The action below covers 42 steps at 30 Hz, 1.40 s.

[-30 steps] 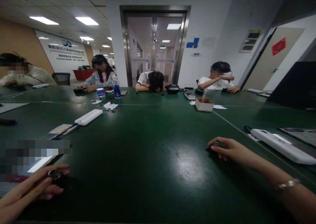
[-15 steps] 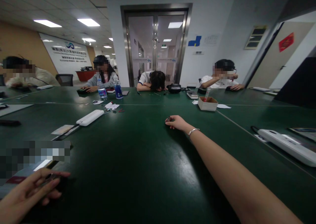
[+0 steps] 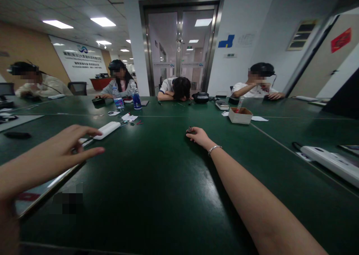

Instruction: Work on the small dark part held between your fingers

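My right hand [image 3: 199, 137] reaches out to the middle of the green table [image 3: 146, 180], its fingers closed around a small metal cylinder [image 3: 190, 129]. Only the cylinder's top end shows above the fingertips, so its exact kind is unclear. On the left, my left hand [image 3: 71, 146] is raised over the table with thumb and fingers spread apart, and I see nothing held between them. Past its fingertips lies a white power strip [image 3: 108, 130]. A flat, glossy panel with a gold edge [image 3: 53, 189] lies below my left wrist, partly covered by it.
A small open box [image 3: 240, 117] stands right of centre, near paper scraps. Two bottles, one blue [image 3: 137, 100], stand at far left-centre. Another white power strip [image 3: 331, 161] lies at right. Several people sit along the far side; one person [image 3: 176, 88] rests head on arms.
My left hand has risen and moved forward and right from the near left corner, and its fingers have spread. My right hand stays nearly in place, still holding the metal cylinder. The view has shifted slightly.
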Motion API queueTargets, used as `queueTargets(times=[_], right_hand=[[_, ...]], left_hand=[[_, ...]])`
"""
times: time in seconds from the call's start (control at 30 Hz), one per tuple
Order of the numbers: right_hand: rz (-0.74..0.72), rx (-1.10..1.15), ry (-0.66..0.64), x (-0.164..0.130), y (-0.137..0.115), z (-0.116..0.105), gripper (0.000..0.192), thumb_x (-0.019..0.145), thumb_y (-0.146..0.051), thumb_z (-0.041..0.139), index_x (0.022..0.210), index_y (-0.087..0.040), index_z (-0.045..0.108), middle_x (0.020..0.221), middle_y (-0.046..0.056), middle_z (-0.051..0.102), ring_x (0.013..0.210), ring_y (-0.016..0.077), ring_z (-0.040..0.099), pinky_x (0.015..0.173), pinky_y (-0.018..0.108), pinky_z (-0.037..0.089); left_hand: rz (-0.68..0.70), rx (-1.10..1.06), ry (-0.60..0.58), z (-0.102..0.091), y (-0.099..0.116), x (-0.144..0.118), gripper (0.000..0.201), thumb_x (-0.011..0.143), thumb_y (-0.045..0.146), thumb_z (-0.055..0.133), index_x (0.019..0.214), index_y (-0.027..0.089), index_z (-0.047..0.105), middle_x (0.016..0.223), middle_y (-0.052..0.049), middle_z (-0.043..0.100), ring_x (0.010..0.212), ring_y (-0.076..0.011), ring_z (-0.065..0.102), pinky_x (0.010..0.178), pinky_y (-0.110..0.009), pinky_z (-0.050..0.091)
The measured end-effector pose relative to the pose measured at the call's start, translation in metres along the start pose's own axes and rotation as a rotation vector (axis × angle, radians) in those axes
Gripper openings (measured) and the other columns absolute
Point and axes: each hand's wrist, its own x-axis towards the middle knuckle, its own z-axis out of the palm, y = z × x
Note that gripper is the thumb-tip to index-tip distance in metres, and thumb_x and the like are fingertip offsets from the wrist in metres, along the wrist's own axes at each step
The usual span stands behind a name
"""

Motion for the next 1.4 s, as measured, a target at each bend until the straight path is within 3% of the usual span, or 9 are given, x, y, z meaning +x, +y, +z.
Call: queueTargets(times=[0.1, 0.23, 0.3, 0.43, 0.57, 0.7, 0.83, 1.07, 1.4], right_hand=[[-0.011, 0.045, -0.001, -0.002, -0.001, 0.003, 0.013, 0.08, -0.013, 0.063, 0.092, -0.013, 0.059, 0.072, 0.0, 0.061, 0.047, 0.0059, 0.056, 0.036, 0.012, 0.038], [-0.04, 0.053, -0.022, -0.01, -0.006, 0.011, 0.015, 0.081, -0.016, 0.063, 0.094, -0.013, 0.057, 0.085, 0.003, 0.062, 0.048, 0.0058, 0.059, 0.033, 0.011, 0.036], [-0.049, 0.035, -0.027, -0.013, -0.008, 0.015, 0.015, 0.081, -0.018, 0.064, 0.094, -0.014, 0.058, 0.09, 0.004, 0.061, 0.047, 0.0049, 0.058, 0.032, 0.011, 0.034], [-0.05, -0.049, -0.04, -0.013, -0.011, 0.018, 0.013, 0.079, -0.018, 0.066, 0.089, -0.014, 0.06, 0.079, 0.001, 0.061, 0.047, 0.0055, 0.058, 0.035, 0.011, 0.037], [-0.063, -0.11, -0.065, -0.011, -0.009, 0.018, 0.01, 0.077, -0.016, 0.068, 0.086, -0.014, 0.063, 0.07, -0.001, 0.061, 0.049, 0.0061, 0.058, 0.039, 0.011, 0.037], [-0.065, -0.087, -0.095, -0.011, -0.01, 0.018, 0.013, 0.074, -0.014, 0.07, 0.086, -0.013, 0.065, 0.063, -0.002, 0.06, 0.048, 0.006, 0.055, 0.041, 0.012, 0.039], [-0.021, 0.118, -0.109, -0.012, -0.013, 0.014, 0.019, 0.073, -0.006, 0.069, 0.091, -0.011, 0.065, 0.059, -0.002, 0.059, 0.048, 0.0062, 0.055, 0.045, 0.013, 0.045], [0.125, 0.559, -0.117, -0.012, -0.014, 0.003, 0.017, 0.083, -0.001, 0.055, 0.095, -0.01, 0.064, 0.075, 0.005, 0.064, 0.058, 0.0085, 0.062, 0.058, 0.017, 0.056], [0.142, 0.662, -0.111, -0.014, -0.014, 0.0, 0.02, 0.08, 0.004, 0.057, 0.095, -0.009, 0.063, 0.086, 0.008, 0.065, 0.064, 0.0098, 0.065, 0.064, 0.017, 0.057]], left_hand=[[0.332, -0.068, -0.153, 0.004, 0.081, 0.048, 0.055, 0.073, 0.063, 0.051, 0.114, 0.027, 0.056, 0.11, -0.002, 0.058, 0.084, -0.0167, 0.058, 0.073, -0.028, 0.046], [0.572, -0.221, -0.178, 0.058, 0.149, 0.106, 0.036, 0.076, 0.049, 0.054, 0.098, 0.021, 0.063, 0.104, -0.005, 0.061, 0.089, -0.0191, 0.058, 0.079, -0.03, 0.045], [0.574, -0.318, -0.162, 0.095, 0.163, 0.129, 0.033, 0.077, 0.043, 0.056, 0.098, 0.019, 0.062, 0.101, -0.006, 0.062, 0.089, -0.0191, 0.058, 0.079, -0.03, 0.046], [0.385, -0.583, -0.217, 0.166, 0.174, 0.155, 0.044, 0.078, 0.043, 0.057, 0.113, 0.018, 0.055, 0.101, -0.01, 0.06, 0.074, -0.0163, 0.06, 0.062, -0.027, 0.048], [0.229, -0.954, -0.265, 0.208, 0.172, 0.157, 0.039, 0.08, 0.04, 0.057, 0.113, 0.019, 0.055, 0.101, -0.009, 0.06, 0.065, -0.0118, 0.059, 0.055, -0.024, 0.047], [0.157, -1.174, -0.249, 0.218, 0.16, 0.153, 0.026, 0.073, 0.033, 0.068, 0.089, 0.013, 0.064, 0.08, -0.005, 0.063, 0.067, -0.0106, 0.058, 0.063, -0.024, 0.047], [0.13, -1.245, -0.288, 0.216, 0.154, 0.153, 0.024, 0.068, 0.028, 0.072, 0.083, 0.01, 0.065, 0.072, -0.005, 0.064, 0.067, -0.0107, 0.058, 0.067, -0.026, 0.046], [0.096, -1.24, -0.252, 0.214, 0.157, 0.15, 0.026, 0.065, 0.027, 0.075, 0.082, 0.009, 0.065, 0.071, -0.005, 0.065, 0.065, -0.0113, 0.059, 0.068, -0.029, 0.047], [0.079, -1.144, -0.213, 0.22, 0.159, 0.156, 0.027, 0.074, 0.037, 0.066, 0.075, 0.01, 0.063, 0.066, -0.005, 0.063, 0.058, -0.011, 0.057, 0.058, -0.025, 0.045]])
